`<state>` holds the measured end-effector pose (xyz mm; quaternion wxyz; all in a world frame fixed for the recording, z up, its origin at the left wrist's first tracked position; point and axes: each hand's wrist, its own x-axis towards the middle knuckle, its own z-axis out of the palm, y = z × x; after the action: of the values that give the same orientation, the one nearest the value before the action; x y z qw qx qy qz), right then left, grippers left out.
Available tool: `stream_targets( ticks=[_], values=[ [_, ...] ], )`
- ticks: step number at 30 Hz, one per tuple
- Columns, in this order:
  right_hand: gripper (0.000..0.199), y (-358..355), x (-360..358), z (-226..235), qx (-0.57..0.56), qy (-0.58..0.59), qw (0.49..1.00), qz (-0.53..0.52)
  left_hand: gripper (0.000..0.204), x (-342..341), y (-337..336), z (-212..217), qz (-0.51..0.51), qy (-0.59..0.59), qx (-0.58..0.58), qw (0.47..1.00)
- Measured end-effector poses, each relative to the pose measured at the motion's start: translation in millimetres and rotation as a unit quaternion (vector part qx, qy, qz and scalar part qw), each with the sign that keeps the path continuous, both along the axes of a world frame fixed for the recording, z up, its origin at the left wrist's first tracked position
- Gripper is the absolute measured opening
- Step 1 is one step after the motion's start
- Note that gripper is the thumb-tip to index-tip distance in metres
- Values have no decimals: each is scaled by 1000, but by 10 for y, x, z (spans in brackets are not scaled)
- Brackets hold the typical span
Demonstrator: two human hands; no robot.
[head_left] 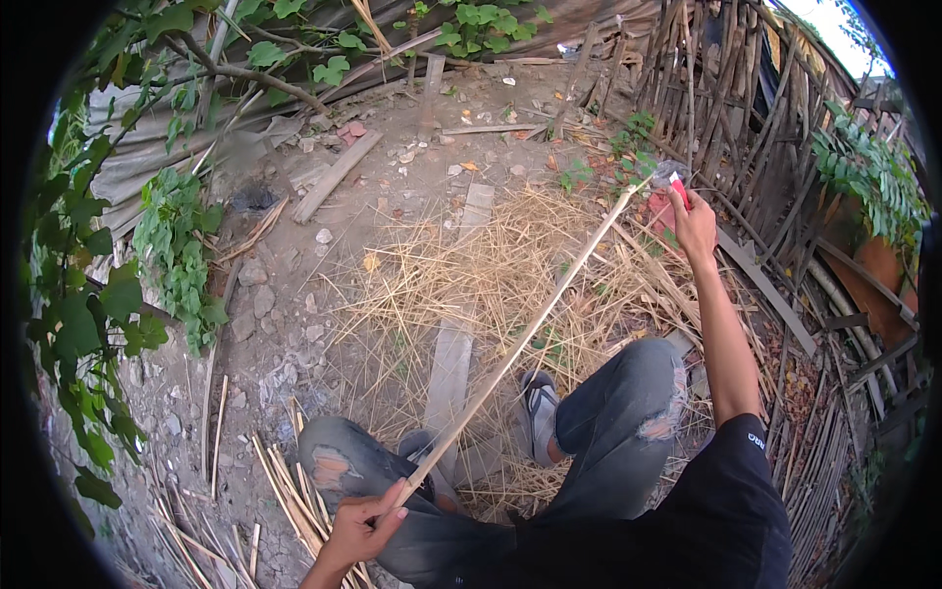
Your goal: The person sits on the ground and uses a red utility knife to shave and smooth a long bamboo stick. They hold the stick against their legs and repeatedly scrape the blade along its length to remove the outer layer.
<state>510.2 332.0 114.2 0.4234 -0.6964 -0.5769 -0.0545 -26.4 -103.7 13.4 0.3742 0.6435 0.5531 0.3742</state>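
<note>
A long, pale bamboo strip [525, 339] runs slantwise from near my left knee up to the far right. Its lower end is in my left hand [359, 530], pinched between thumb and fingers. My right hand [695, 231], arm stretched out, is closed around a red utility knife [679, 188] with a light-coloured tip. The knife is beside the far end of the strip, where thin pale fibres show; whether blade and strip touch is hard to tell. Beyond my knees lies a heap of thin bamboo shavings [510, 255].
Split bamboo strips [294, 496] lie by my left leg. A flat wooden board [451, 363] runs under the shavings, and a loose plank [337, 177] rests on the dirt. A stick fence [721, 88] stands at the right; leafy vines [177, 245] hang at the left.
</note>
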Motion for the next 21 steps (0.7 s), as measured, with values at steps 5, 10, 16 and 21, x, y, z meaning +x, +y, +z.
stream_targets(
  ticks=[5, 10, 16, 21],
  values=[
    [47, -701, -456, -125, 26, 179, 963, 200, 48, 195, -215, 206, 39, 72, 57, 995],
    [38, -1317, -919, 145, 140, 360, 881, 275, 49, 465, -255, 160, -1, 117, 175, 978],
    [34, -1298, -361, -12, 184, 287, 925, 170, 52, 566, -552, 5, -21, 176, 193, 965],
    [42, -1409, -94, -305, 82, -37, 994, 62, 52, 560, -724, -130, -29, 213, 194, 957]
  ],
)
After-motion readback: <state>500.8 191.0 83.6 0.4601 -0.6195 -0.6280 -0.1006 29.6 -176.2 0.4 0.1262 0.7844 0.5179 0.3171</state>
